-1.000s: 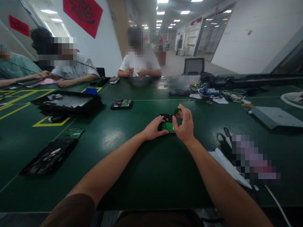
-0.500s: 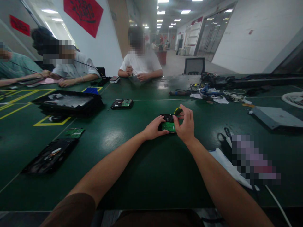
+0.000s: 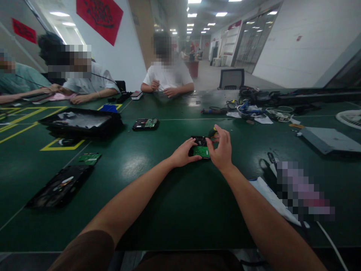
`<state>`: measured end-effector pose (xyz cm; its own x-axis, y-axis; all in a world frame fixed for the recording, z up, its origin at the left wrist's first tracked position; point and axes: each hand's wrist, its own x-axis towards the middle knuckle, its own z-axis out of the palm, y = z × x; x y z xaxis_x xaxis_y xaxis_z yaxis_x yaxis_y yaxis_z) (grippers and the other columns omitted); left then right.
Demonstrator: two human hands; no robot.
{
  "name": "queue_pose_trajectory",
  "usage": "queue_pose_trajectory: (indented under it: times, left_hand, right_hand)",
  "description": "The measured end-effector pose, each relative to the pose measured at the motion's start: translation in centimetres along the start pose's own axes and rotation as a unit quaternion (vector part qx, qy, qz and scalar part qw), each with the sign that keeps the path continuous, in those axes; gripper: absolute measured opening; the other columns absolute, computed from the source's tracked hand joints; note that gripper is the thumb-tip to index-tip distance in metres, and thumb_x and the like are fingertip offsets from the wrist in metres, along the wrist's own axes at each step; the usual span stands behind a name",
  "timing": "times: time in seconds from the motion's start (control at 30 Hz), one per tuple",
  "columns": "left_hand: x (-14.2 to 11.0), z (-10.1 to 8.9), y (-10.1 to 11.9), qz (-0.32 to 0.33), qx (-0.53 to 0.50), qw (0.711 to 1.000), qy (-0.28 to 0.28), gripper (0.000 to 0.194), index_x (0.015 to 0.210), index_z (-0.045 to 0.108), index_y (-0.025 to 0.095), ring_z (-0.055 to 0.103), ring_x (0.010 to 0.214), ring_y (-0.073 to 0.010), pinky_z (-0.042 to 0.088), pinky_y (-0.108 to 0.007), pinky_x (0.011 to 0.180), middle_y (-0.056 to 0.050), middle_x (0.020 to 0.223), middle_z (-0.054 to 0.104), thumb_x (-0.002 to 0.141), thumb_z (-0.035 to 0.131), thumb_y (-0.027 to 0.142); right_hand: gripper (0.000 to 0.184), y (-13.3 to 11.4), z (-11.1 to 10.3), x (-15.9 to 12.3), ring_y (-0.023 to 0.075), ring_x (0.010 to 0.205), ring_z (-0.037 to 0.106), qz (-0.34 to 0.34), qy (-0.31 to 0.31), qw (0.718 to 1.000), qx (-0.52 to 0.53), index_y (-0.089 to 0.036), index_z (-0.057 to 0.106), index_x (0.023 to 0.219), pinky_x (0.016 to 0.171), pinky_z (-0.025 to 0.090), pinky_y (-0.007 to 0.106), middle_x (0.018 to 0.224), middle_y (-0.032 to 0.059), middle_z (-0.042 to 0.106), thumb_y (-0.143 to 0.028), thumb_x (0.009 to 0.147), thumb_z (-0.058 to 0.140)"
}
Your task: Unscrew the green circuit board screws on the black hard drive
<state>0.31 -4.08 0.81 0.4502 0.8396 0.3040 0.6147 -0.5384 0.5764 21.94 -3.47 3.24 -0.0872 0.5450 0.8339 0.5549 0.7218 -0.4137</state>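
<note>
On the surface [image 3: 158, 210], a hard drive [image 3: 200, 140].
Our left hand [image 3: 184, 154] grips its left end; if that loosens, the screwdriver [image 3: 211, 133] in our right hand [image 3: 220, 149] could gouge the green board [image 3: 200, 152].

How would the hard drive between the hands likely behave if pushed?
The hard drive looks solid and boxy, so it should probably slide as one stiff piece. Its low, flat shape makes rolling unlikely. The exposed green board may be fragile.
</note>
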Motion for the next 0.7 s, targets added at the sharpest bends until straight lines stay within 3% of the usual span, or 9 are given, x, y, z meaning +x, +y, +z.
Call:
queue_pose_trajectory:
  times: [0.23,0.43,0.7]
  left_hand:
    - [0.06,0.17,-0.12,-0.001,0.005,1.0,-0.001,0.071,0.139,0.057,0.018,0.033,0.158,-0.0342,0.033,-0.054,0.128,-0.019,0.163,0.044,0.084,0.079,0.056]
    - [0.07,0.17,-0.2,-0.002,0.007,1.0,-0.001,0.072,0.139,0.057,0.018,0.033,0.158,-0.0336,0.034,-0.052,0.128,-0.018,0.163,0.045,0.083,0.08,0.056]
    - [0.07,0.02,0.12,-0.002,0.008,1.0,-0.001,0.07,0.139,0.057,0.017,0.034,0.158,-0.035,0.034,-0.053,0.128,-0.02,0.162,0.045,0.084,0.08,0.055]
  right_hand:
    - [0.068,-0.19,-0.16,0.1,0.029,0.118,0.062,-0.027,-0.009,0.999,-0.016,-0.033,0.033,0.164,0.096,0.063,0.053,0.138,0.0126,0.055,-0.021,0.1,0.054]
    - [0.067,-0.13,-0.18,0.02,0.0243,0.1,0.066,-0.007,0.003,1.0,-0.004,-0.033,0.034,0.162,0.081,0.067,0.046,0.134,0.0127,0.054,-0.026,0.1,0.058]
    - [0.064,-0.31,-0.15,0.04,0.0245,0.105,0.068,-0.018,-0.003,1.0,-0.006,-0.032,0.034,0.161,0.09,0.066,0.048,0.141,0.0135,0.055,-0.024,0.102,0.055]
